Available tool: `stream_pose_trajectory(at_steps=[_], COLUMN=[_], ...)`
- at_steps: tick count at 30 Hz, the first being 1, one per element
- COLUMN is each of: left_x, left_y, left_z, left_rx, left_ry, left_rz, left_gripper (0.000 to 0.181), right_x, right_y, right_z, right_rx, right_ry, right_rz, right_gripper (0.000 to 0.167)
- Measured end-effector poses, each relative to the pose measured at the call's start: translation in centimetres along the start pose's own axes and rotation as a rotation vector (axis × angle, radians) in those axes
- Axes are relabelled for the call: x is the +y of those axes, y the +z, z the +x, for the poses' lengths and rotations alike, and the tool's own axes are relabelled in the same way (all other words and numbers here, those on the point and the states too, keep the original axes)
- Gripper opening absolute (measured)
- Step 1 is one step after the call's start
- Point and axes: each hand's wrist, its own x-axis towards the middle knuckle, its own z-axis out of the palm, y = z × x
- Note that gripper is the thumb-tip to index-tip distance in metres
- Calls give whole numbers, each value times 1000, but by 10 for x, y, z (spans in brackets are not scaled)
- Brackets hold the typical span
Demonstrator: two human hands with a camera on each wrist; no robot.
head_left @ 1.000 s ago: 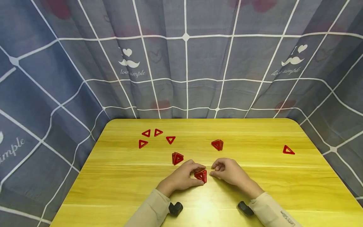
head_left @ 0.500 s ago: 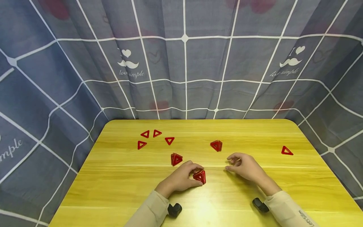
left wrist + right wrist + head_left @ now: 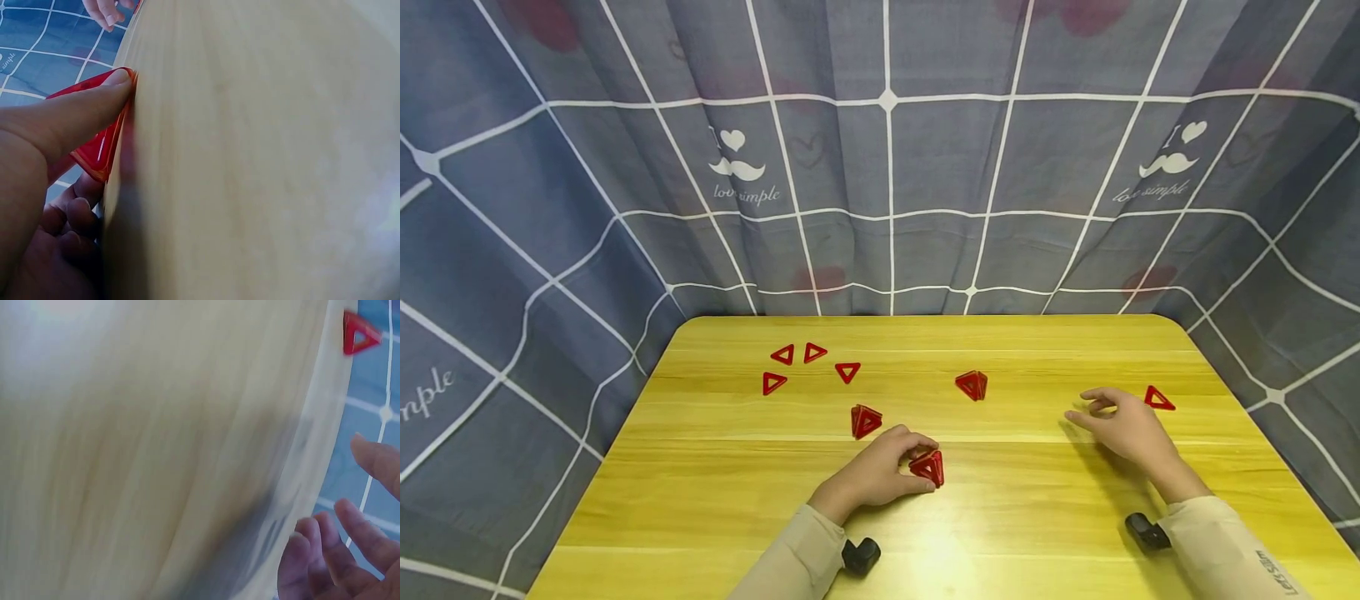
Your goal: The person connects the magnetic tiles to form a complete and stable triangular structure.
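My left hand [image 3: 880,471] holds a small pyramid of red triangle frames [image 3: 927,469] on the table, thumb on the near side and fingers behind. In the left wrist view the thumb presses on the edge of the red pyramid [image 3: 103,150], and part of it is hidden behind the thumb. Off to the right, my right hand [image 3: 1123,429] is above the table with its fingers loosely bent and nothing in them. Just beyond it lies a single flat red triangle frame [image 3: 1159,398], apart from the fingertips in the head view.
Two more red pyramids stand on the yellow wooden table [image 3: 1037,517]: one left of centre [image 3: 867,422], one farther back [image 3: 972,385]. Several loose triangle frames [image 3: 847,372] lie at the back left. A grey checked curtain [image 3: 925,167] hangs around the table.
My right hand has moved away from the held pyramid, far to the right, near the single triangle frame. The left hand keeps its hold on the pyramid in place.
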Motion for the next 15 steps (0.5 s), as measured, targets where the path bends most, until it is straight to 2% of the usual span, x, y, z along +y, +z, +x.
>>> stream_pose_trajectory(at_steps=[7,15], left_x=[-1,-3], left_y=[1,2], left_z=[0,1], left_rx=[3,11], left_ry=[6,12], left_rz=[5,6], left_gripper=[50,49], right_x=[28,60], right_y=[-20,-40], right_z=[4,7], right_rx=[56,127], right_ry=[67,160], right_rz=[-42,-42], right_gripper=[72,79])
